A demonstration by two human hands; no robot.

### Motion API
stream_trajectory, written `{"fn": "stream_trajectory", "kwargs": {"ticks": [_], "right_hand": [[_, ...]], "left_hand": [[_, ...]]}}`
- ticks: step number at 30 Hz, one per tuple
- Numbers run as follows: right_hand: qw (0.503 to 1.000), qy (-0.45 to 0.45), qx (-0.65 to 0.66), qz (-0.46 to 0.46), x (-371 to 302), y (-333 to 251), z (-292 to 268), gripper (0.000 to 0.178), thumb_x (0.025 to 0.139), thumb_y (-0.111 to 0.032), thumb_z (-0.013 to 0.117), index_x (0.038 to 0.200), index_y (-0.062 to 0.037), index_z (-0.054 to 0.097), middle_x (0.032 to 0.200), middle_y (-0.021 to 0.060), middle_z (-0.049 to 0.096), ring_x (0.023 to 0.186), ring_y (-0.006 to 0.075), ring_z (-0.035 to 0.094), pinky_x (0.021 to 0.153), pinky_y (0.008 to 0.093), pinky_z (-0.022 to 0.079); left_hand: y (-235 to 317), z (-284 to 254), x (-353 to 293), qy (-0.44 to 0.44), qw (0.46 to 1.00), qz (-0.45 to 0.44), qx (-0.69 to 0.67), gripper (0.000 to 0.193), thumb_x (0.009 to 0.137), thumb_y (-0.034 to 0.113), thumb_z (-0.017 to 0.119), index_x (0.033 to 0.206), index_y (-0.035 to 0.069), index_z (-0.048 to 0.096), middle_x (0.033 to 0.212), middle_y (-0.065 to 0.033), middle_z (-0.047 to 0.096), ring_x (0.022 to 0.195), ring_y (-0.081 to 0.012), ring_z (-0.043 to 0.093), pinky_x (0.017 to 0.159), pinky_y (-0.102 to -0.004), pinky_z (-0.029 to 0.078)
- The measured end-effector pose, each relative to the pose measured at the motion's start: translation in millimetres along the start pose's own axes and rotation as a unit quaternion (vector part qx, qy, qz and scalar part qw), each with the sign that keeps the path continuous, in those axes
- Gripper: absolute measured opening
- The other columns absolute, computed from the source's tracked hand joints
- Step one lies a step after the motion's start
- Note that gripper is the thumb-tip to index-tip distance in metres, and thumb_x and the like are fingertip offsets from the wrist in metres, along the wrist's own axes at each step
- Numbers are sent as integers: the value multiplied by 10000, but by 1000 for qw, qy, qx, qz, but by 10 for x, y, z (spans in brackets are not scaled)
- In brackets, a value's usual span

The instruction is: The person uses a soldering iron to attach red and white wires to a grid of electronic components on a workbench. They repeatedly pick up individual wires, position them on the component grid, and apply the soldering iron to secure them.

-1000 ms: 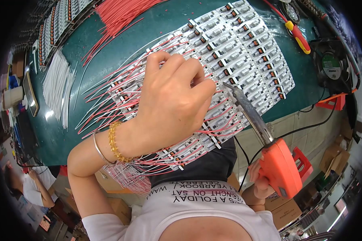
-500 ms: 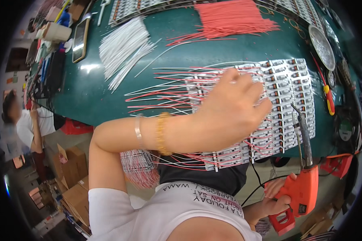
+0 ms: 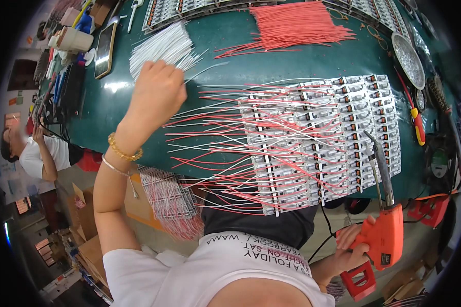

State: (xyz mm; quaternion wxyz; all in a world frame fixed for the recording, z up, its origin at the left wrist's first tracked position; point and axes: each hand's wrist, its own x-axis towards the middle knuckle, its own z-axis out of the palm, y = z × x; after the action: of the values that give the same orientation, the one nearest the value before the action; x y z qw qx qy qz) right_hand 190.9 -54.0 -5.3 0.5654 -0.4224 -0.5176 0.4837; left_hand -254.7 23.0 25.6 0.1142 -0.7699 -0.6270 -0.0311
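My left hand, fingers curled and knuckles up, is at the near end of a bundle of white wires. Its fingertips are hidden, so whether a wire is between them does not show. In my right hand, at the lower right, is a red soldering gun. The gun's metal tip points up over the right part of a panel of small circuit boards. Many red and white wires run from the panel's boards out to the left.
Red wires lie in a pile at the back of the green table. A phone is at the left, a metal dish and a screwdriver at the right. Another wired panel hangs below the near edge. Someone sits at far left.
My left hand has moved left and away from the circuit board panel to the white wires. The soldering gun in my right hand has shifted only slightly.
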Motion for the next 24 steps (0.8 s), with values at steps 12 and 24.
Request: {"fn": "stream_trajectory", "kwargs": {"ticks": [12,24], "right_hand": [[999,-4,37,25,-55,-16,19,698,927,-461,573,1310,90,382,507,7,415,390,92,370,406,231,356],[998,58,-13,6,-196,-30,-35,709,937,-475,548,1298,113,388,498,3,425,386,95,383,413,243,386]], "left_hand": [[-221,143,25,16,992,-103,-78,127,771,67,621,874,-7,608,818,-171,612,808,-334,588,726,-407,469],[265,-272,166,109,937,-200,-264,76,856,50,634,868,0,690,794,-95,688,705,-193,648,675,-269,487]]}}
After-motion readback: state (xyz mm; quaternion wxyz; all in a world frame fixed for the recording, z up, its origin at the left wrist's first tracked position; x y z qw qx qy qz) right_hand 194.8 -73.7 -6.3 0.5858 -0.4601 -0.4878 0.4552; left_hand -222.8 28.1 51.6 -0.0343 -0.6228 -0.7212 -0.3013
